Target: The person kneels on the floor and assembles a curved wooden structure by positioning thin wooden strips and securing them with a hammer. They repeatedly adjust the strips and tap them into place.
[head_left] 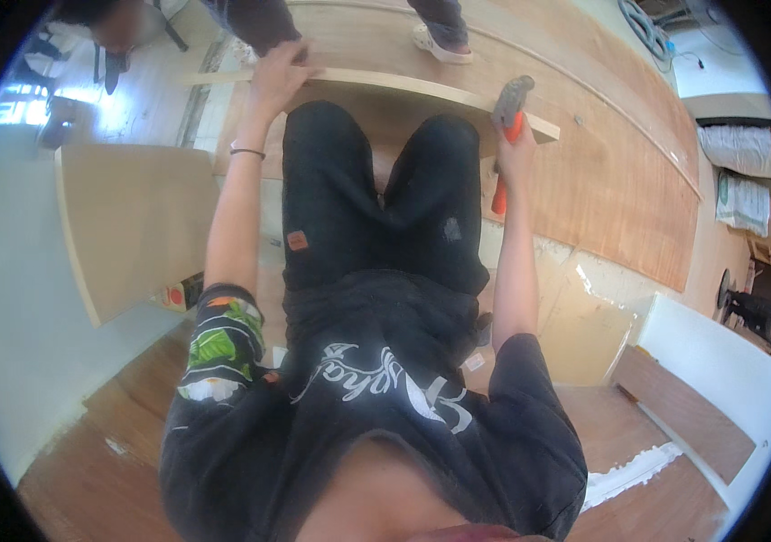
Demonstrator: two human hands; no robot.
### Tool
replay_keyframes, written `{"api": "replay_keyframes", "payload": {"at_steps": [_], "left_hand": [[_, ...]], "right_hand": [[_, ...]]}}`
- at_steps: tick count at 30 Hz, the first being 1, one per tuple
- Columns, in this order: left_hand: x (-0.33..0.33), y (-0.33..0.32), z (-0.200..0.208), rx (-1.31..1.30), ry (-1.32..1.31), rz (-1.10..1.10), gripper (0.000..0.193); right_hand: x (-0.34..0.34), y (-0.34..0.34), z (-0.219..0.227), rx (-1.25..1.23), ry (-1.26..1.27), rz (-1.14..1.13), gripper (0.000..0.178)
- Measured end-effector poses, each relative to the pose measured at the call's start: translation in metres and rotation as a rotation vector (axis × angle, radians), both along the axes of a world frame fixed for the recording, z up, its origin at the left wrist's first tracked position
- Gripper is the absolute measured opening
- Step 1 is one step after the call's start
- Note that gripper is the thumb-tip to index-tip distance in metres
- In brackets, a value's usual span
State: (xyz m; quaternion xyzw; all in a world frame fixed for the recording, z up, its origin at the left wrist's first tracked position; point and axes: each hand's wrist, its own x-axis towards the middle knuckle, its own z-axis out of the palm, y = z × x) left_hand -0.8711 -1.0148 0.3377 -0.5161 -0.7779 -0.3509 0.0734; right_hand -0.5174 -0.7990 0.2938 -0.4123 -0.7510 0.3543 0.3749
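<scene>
Right hand (514,154), upper right of centre: fingers wrapped around an orange-handled hammer (513,101), best kept clear of the other fingers. Board (404,83), long and pale, spanning upper centre: best held steady. Left hand (281,76), upper left of centre: fingers bent at the board's edge, grip cannot be told.
</scene>
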Motion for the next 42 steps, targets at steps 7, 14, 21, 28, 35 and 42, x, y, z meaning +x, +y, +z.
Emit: {"api": "replay_keyframes", "payload": {"at_steps": [7, 14, 21, 28, 35, 42], "left_hand": [[-0.008, 0.009, 0.008, -0.400, 0.052, -0.249, 0.028], [-0.012, 0.011, -0.005, -0.357, 0.133, -0.218, 0.024], [-0.004, 0.026, 0.016, -0.612, 0.283, -0.145, 0.032], [0.042, 0.068, 0.022, -0.581, 0.208, -0.340, 0.038], [0.042, 0.069, 0.000, -0.454, 0.134, -0.368, 0.028], [0.047, 0.066, -0.007, -0.413, 0.154, -0.352, 0.023]], "right_hand": [[-0.002, 0.008, -0.013, 0.061, -0.003, 0.006, 0.036], [-0.003, 0.013, -0.013, 0.069, -0.021, 0.002, 0.035], [-0.005, 0.013, -0.015, 0.119, 0.008, -0.015, 0.032], [-0.003, 0.002, -0.008, 0.100, 0.050, -0.003, 0.034], [-0.002, 0.006, -0.013, 0.054, 0.032, 0.006, 0.036], [-0.005, 0.008, -0.017, 0.073, 0.077, -0.015, 0.036]]}}
